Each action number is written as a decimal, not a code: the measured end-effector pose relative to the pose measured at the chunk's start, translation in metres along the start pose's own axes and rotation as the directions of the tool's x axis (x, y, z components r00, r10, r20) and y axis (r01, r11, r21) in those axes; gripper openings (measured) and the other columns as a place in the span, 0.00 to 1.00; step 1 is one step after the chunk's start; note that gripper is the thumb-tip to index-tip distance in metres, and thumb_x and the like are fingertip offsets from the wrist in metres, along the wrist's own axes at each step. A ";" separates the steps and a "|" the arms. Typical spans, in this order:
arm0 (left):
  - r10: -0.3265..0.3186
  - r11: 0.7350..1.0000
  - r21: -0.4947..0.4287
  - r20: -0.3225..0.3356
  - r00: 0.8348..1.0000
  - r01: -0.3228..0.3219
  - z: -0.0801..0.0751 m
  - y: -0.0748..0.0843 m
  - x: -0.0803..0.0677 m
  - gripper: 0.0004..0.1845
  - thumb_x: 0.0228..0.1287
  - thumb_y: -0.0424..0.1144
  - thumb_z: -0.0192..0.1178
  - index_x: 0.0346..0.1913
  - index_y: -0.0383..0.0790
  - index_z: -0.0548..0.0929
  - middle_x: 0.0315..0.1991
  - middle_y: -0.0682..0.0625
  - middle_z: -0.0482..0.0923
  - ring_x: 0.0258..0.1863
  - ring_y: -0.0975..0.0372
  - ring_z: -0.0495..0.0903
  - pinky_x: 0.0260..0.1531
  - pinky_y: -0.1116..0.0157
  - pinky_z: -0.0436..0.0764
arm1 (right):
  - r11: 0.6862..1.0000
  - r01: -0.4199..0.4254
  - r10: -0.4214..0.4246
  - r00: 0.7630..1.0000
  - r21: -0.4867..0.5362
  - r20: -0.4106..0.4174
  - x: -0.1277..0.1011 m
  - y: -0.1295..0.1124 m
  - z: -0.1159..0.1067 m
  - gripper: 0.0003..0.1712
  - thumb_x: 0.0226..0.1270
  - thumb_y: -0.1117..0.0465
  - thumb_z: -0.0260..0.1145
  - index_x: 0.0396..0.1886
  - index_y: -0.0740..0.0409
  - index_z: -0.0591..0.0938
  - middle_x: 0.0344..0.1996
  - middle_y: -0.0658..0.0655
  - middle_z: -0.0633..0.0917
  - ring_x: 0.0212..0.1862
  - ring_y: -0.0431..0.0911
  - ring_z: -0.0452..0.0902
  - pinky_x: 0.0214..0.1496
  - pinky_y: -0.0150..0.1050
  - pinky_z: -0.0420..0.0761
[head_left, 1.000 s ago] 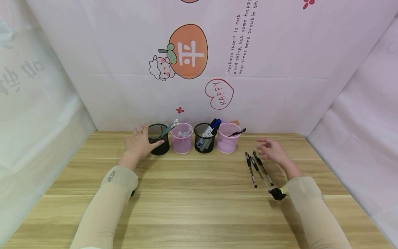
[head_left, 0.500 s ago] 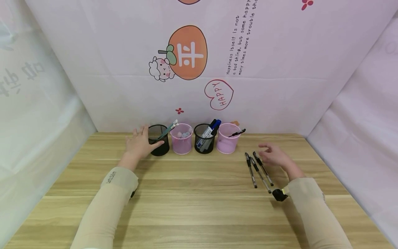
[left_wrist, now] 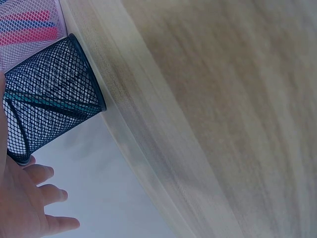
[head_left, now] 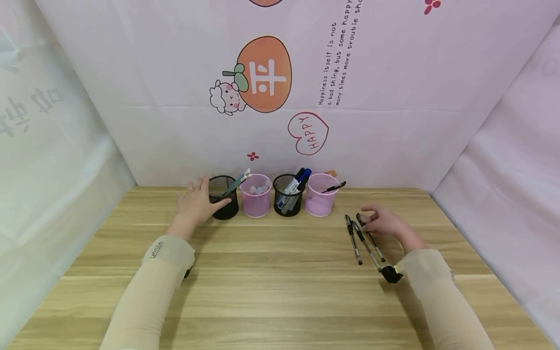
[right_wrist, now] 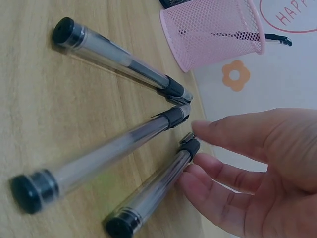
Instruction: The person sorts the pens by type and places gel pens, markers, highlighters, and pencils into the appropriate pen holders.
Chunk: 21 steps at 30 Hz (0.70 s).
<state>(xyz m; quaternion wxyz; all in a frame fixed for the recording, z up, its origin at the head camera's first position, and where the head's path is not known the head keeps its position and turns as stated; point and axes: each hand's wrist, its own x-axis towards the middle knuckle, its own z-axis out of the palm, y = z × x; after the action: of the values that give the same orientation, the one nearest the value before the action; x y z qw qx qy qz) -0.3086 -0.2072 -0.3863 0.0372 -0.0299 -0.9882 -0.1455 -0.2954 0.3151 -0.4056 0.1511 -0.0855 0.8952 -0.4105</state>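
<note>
My left hand (head_left: 193,206) holds the leftmost black mesh pen cup (head_left: 227,212), thumb at its front and fingers spread at its left. Slim green sticks with white tips lean in that cup. In the left wrist view, the cup (left_wrist: 54,82) sits between the thumb at the frame edge and the fingertips. My right hand (head_left: 385,222) hovers over three clear gel pens with black caps. In the right wrist view, its thumb and fingertips flank the cap end of the nearest pen (right_wrist: 156,191), which lies on the table. The middle pen (right_wrist: 109,148) and far pen (right_wrist: 114,57) lie beside it.
Right of the held cup stand a pink mesh cup (head_left: 256,206) of clear-topped sticks, a black mesh cup (head_left: 288,206) with markers (head_left: 302,179), and a pink mesh cup (head_left: 318,204) holding one black pen (head_left: 334,186). A printed cloth backdrop (head_left: 175,146) rises behind the wooden table (head_left: 271,282).
My right hand has come down and closer to the rightmost pen, its fingertips now overlapping the pen's cap end. The left hand and the cups have stayed in place.
</note>
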 end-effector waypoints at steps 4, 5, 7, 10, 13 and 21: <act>-0.001 1.000 0.001 0.001 1.000 0.001 0.000 0.000 0.000 0.58 0.68 0.71 0.55 0.82 0.33 0.44 0.81 0.32 0.45 0.77 0.32 0.42 0.66 0.25 0.47 | 1.000 -0.006 0.007 1.000 -0.023 0.019 0.002 -0.002 0.001 0.42 0.63 0.77 0.67 0.74 0.79 0.58 0.38 0.63 0.78 0.30 0.44 0.74 0.34 0.37 0.83; -0.002 1.000 0.004 0.001 1.000 0.002 0.000 0.000 0.000 0.58 0.68 0.71 0.55 0.82 0.33 0.45 0.81 0.32 0.45 0.77 0.32 0.42 0.66 0.25 0.47 | 1.000 -0.009 0.010 1.000 -0.029 0.020 0.002 -0.002 0.001 0.43 0.62 0.77 0.67 0.74 0.79 0.58 0.38 0.62 0.77 0.30 0.44 0.73 0.34 0.37 0.83; -0.002 1.000 0.006 0.002 1.000 0.002 0.000 0.000 0.000 0.58 0.68 0.71 0.55 0.82 0.33 0.45 0.81 0.32 0.45 0.77 0.32 0.43 0.66 0.25 0.47 | 0.999 -0.018 0.019 1.000 -0.036 0.022 0.003 -0.003 0.001 0.43 0.61 0.78 0.67 0.74 0.78 0.58 0.38 0.63 0.77 0.29 0.44 0.73 0.34 0.37 0.83; -0.002 1.000 0.006 0.002 1.000 0.002 0.000 0.000 0.000 0.58 0.68 0.71 0.55 0.82 0.33 0.45 0.81 0.32 0.46 0.77 0.32 0.43 0.66 0.25 0.48 | 0.999 -0.023 0.024 0.999 -0.044 0.028 0.004 -0.005 0.001 0.43 0.61 0.79 0.67 0.74 0.78 0.58 0.39 0.64 0.77 0.29 0.44 0.72 0.34 0.38 0.82; -0.001 1.000 0.003 0.002 1.000 0.001 0.000 0.000 0.000 0.58 0.68 0.71 0.55 0.82 0.33 0.45 0.81 0.32 0.46 0.77 0.31 0.43 0.66 0.25 0.48 | 0.998 -0.036 0.038 0.999 -0.053 0.033 0.005 -0.007 0.002 0.44 0.60 0.80 0.66 0.75 0.77 0.58 0.42 0.66 0.77 0.30 0.45 0.72 0.35 0.40 0.83; -0.002 1.000 -0.007 0.004 1.000 0.002 0.000 0.000 0.000 0.58 0.68 0.71 0.55 0.82 0.33 0.45 0.81 0.31 0.45 0.77 0.31 0.42 0.65 0.24 0.46 | 0.995 -0.061 0.066 0.996 -0.079 0.057 0.006 -0.012 0.004 0.45 0.55 0.82 0.61 0.75 0.79 0.56 0.51 0.77 0.75 0.30 0.47 0.75 0.38 0.42 0.85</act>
<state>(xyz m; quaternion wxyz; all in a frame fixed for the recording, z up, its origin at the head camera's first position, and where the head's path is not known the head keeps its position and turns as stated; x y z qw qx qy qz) -0.3091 -0.2074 -0.3867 0.0350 -0.0293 -0.9878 -0.1489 -0.2992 0.3025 -0.3998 0.1870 -0.0749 0.9078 -0.3678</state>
